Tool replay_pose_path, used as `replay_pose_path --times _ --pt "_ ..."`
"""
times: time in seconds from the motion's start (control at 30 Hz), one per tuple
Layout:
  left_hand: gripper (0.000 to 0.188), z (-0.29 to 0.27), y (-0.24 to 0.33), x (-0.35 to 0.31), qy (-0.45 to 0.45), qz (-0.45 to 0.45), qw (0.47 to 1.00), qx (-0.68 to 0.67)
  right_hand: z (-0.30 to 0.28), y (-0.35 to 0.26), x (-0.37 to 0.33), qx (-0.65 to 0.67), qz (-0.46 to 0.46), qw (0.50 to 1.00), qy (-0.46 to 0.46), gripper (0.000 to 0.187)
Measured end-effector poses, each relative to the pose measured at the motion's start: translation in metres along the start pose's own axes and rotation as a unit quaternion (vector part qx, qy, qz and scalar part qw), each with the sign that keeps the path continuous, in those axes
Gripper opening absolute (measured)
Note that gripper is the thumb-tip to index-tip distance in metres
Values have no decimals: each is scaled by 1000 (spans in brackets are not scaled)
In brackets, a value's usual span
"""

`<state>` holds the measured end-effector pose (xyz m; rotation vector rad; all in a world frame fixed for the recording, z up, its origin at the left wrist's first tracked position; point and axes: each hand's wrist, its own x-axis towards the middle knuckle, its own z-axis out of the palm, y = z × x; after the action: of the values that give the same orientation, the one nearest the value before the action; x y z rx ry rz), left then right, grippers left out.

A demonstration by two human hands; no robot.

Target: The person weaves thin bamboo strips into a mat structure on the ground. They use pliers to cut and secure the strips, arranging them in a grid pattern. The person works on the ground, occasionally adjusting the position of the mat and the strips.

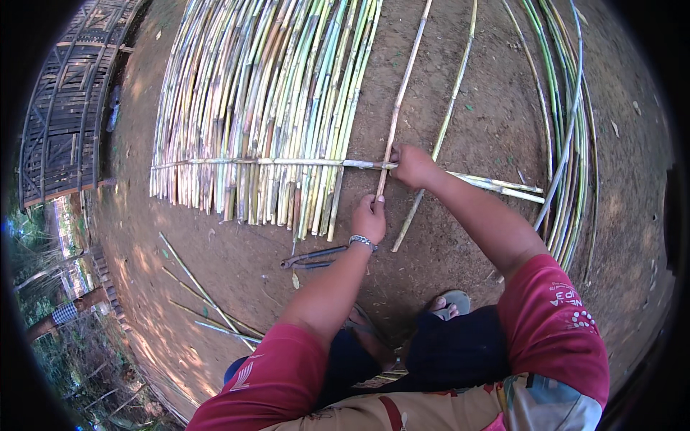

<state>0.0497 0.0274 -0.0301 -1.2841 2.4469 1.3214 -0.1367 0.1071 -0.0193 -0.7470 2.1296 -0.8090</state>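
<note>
A long brownish cane stalk (397, 108) runs away from me over the end part of a thin split crosspiece (287, 161). Its near end is pinched between the thumb and fingers of my left hand (369, 219). My right hand (413, 167) is closed at the crossing, fingertips against the stalk; whether it also grips something small there is hidden. To the left, a mat of many pale green and yellow cane stalks (266, 93) lies side by side along the same crosspiece. A pair of pincers with dark handles (313, 257) rests on the soil near my left forearm.
A loose yellowish stalk (451, 108) lies right of my hands, passing under my right wrist. Farther right is a bundle of long green stalks (575, 158). Several thin sticks (205, 294) lie at lower left. A woven bamboo panel (68, 108) stands at far left. My sandalled foot (454, 305) is close by.
</note>
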Motion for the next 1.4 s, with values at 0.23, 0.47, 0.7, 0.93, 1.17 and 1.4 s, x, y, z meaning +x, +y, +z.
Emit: replay_pose_path --times 0.23,0.47,0.7,0.93,1.17,1.4 --pt "33 6 -1 -32 103 -18 993 53 1 1 -7 -82 -50 995 24 30" --pt "33 16 -13 -24 106 -14 992 67 9 -11 -25 -133 -66 984 94 15" --pt "34 -15 -30 11 -186 -210 925 -255 4 -14 -31 -95 -38 992 77 21" --pt "36 13 1 -10 71 -8 996 55 3 -7 -29 -82 -52 993 69 25" --pt "36 2 3 -2 24 7 999 31 -10 -13 -1 -59 67 996 -8 44" --pt "64 -6 32 7 16 -21 1000 1 -11 -27 -1 -99 80 991 -41 44"
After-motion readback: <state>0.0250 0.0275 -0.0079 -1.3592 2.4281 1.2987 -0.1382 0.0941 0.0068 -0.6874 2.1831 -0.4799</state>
